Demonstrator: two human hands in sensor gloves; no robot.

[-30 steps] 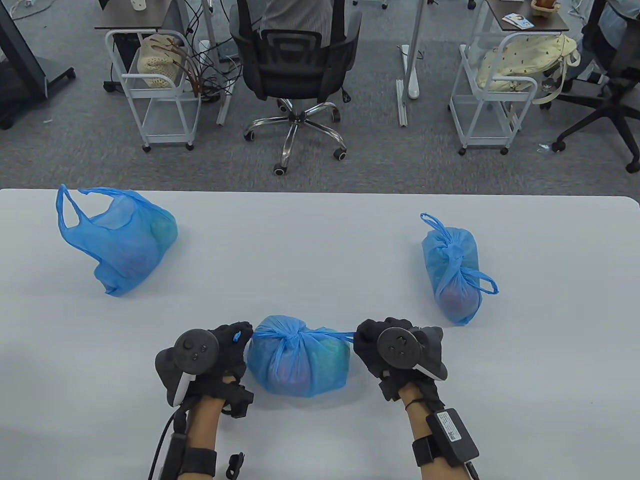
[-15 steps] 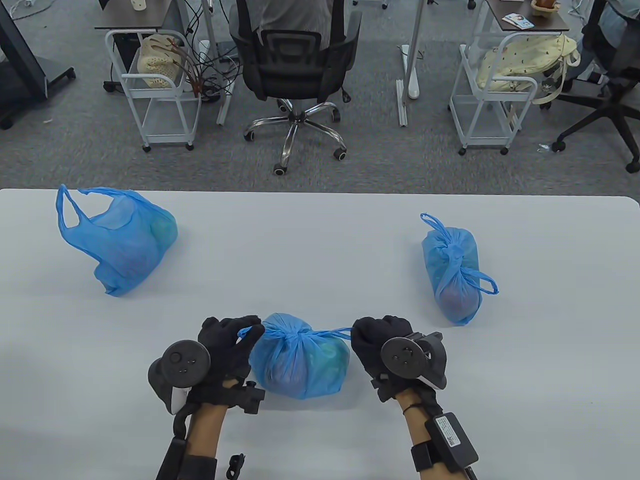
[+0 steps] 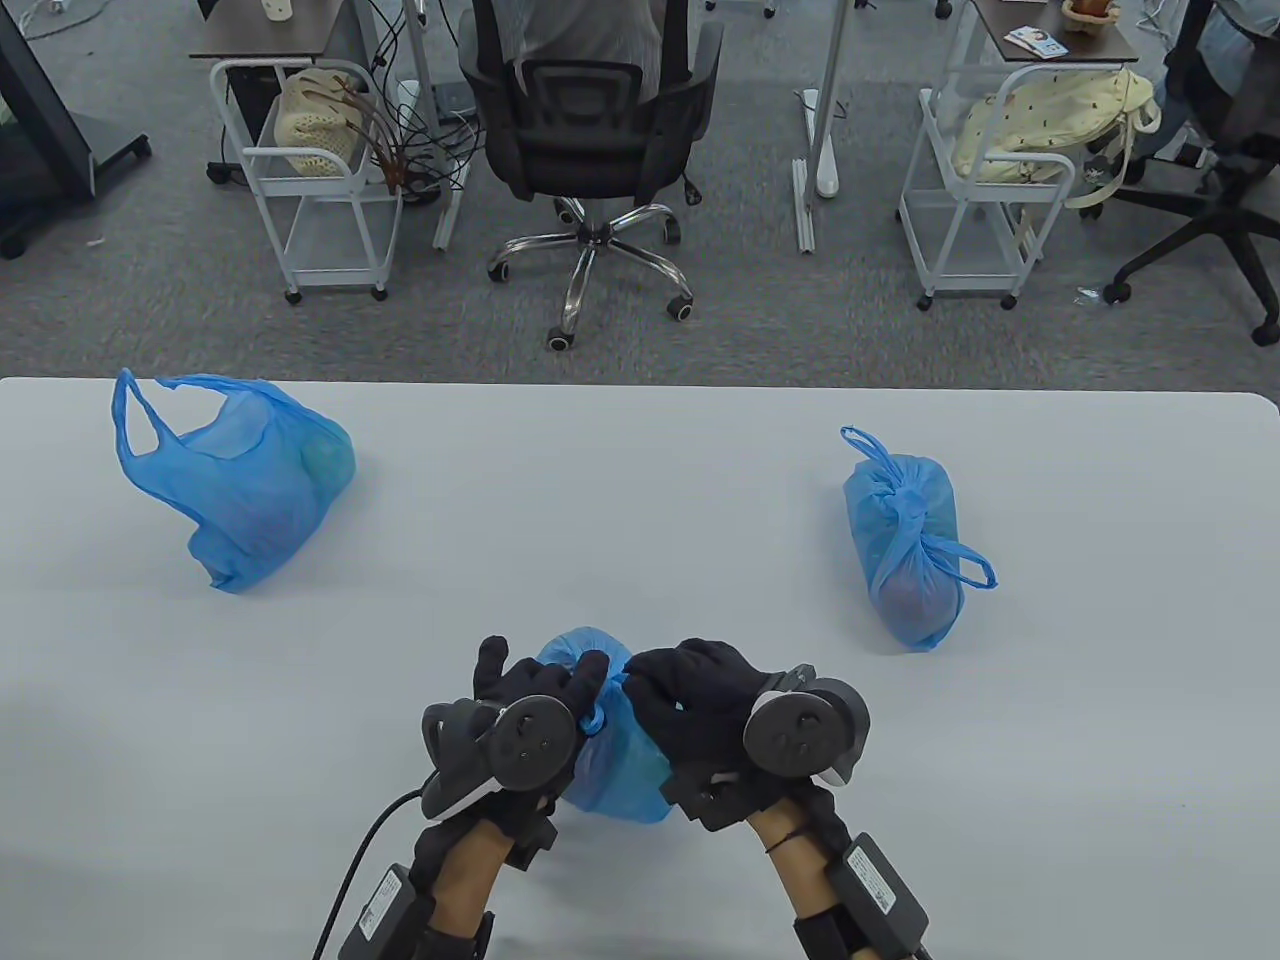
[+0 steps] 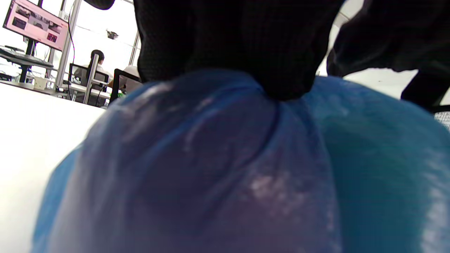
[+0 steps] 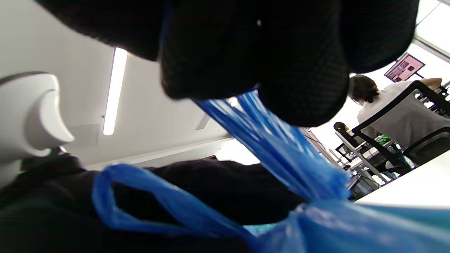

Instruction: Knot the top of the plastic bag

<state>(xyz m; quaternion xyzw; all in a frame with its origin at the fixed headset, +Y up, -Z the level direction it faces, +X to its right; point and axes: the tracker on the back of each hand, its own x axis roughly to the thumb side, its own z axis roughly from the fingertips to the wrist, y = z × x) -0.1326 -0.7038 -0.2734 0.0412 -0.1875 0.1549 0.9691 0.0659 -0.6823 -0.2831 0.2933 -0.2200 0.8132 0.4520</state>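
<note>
A: Where was the bag (image 3: 612, 755) at that moment?

B: At the near edge of the table (image 3: 640, 500), in the middle, with both hands closed in over its top. The left hand (image 3: 530, 705) lay on the left side of the gathered top and the right hand (image 3: 700, 700) on the right, almost touching each other.

A: Were the fingers gripping anything?

B: The right wrist view showed the right fingers (image 5: 302, 88) pinched shut on a twisted handle strand (image 5: 274, 147), drawn taut up from the bunched top. A second handle loop (image 5: 116, 196) hung loose beside it, with the left glove behind it. The left wrist view showed the left fingers (image 4: 281, 70) pressing down on the gathered neck; whether they were closed on the loop I could not tell.

A: So which step was in hand?

B: Tying, I judged: the two handles were being brought together over the neck, probably for a crossing. The knot did not look finished.

A: And the next move?

B: It would have called for passing one handle under the other, then pulling both outward evenly while the neck stayed bunched.

A: Anything else on the table?

B: An open bag (image 3: 240, 480) far left and a tied bag (image 3: 905, 540) to the right.
</note>
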